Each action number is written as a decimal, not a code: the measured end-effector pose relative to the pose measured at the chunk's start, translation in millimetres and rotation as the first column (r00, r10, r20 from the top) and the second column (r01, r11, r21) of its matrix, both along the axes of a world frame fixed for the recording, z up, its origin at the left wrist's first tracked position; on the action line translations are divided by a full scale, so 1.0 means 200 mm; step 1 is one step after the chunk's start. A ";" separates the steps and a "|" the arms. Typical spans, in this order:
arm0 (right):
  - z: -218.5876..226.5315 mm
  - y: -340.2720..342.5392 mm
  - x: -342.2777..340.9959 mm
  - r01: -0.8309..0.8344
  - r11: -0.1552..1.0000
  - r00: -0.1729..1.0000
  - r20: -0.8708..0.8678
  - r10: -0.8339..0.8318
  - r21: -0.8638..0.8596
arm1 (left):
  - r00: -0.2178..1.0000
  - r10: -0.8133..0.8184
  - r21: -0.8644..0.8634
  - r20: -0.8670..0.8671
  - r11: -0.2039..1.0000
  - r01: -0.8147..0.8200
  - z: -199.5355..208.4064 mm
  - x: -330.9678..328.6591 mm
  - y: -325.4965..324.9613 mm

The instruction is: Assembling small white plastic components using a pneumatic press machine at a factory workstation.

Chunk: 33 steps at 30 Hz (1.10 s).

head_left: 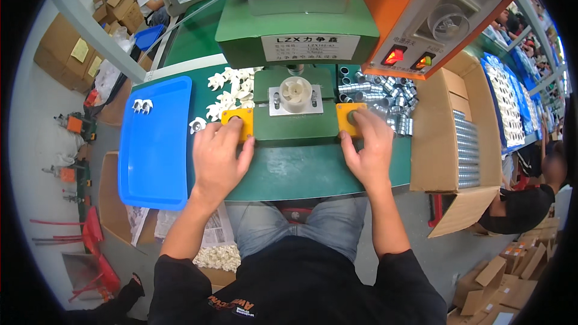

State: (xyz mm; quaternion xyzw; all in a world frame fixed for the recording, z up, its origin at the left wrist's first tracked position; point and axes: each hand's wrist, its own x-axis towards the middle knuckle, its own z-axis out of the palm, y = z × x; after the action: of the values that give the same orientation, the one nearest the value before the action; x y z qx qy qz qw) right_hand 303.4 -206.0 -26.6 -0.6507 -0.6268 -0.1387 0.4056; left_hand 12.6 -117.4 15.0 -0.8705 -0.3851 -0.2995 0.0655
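My left hand (220,157) rests on the left yellow button box (247,121), fingertips over its dark button and thumb held apart along the near edge. On the right yellow button box (344,121), my right hand (370,149) lays its fingers across the button, thumb apart at the near edge. Neither hand grips a loose part. Between the boxes, a white finned plastic wheel (295,91) sits in the round holder on a metal plate (276,108), under the green press head (241,36). The press tip just above it is partly hidden.
Loose white finned wheels (232,93) lie left of the press. A blue tray (153,162) holds a couple more. Metal sleeves (385,93) are heaped at right, beside a cardboard box (433,144) of stacked sleeves. An orange control box (391,0) overhangs the right side. Other people sit farther off.
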 end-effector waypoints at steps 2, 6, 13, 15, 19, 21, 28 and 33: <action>0.01 -0.01 0.00 -0.012 1.000 0.999 -0.032 0.012 -0.002 | 0.999 0.025 0.007 0.048 1.000 -0.025 0.00 -0.02 -0.01; 0.01 -0.01 -0.02 0.008 1.000 0.999 0.034 -0.007 -0.011 | 0.999 0.039 0.041 -0.003 0.998 -0.039 -0.01 -0.02 -0.02; 0.02 -0.02 0.01 -0.018 0.998 0.998 0.062 0.022 -0.060 | 0.999 -0.008 0.016 0.037 1.000 0.007 0.00 0.01 0.01; 0.01 -0.02 0.01 -0.018 0.999 0.999 0.048 0.020 -0.047 | 0.999 -0.010 0.015 0.051 1.000 0.009 0.00 0.01 0.02; -0.01 -0.01 0.01 -0.033 0.999 0.999 0.008 0.033 -0.014 | 0.995 -0.006 -0.110 0.099 0.994 0.017 0.05 -0.01 0.04; -0.01 -0.01 0.01 -0.022 0.999 1.000 -0.004 0.021 -0.029 | 0.990 0.016 -0.160 0.137 0.987 0.006 0.08 -0.01 0.07; -0.02 -0.03 0.00 -0.034 0.997 0.999 -0.028 0.032 -0.066 | 0.962 -0.041 -0.181 0.270 0.979 0.092 0.14 0.05 0.13; -0.02 -0.04 -0.01 -0.042 0.996 0.998 -0.051 0.039 -0.073 | 0.938 -0.104 -0.262 0.332 0.945 0.197 0.16 0.16 0.15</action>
State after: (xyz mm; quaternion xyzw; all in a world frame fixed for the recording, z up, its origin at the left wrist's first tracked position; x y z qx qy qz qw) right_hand 300.7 -214.3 -29.9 -0.6557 -0.6345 -0.0910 0.3990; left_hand 43.9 -86.6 46.8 -0.8390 -0.3619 -0.3782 -0.1487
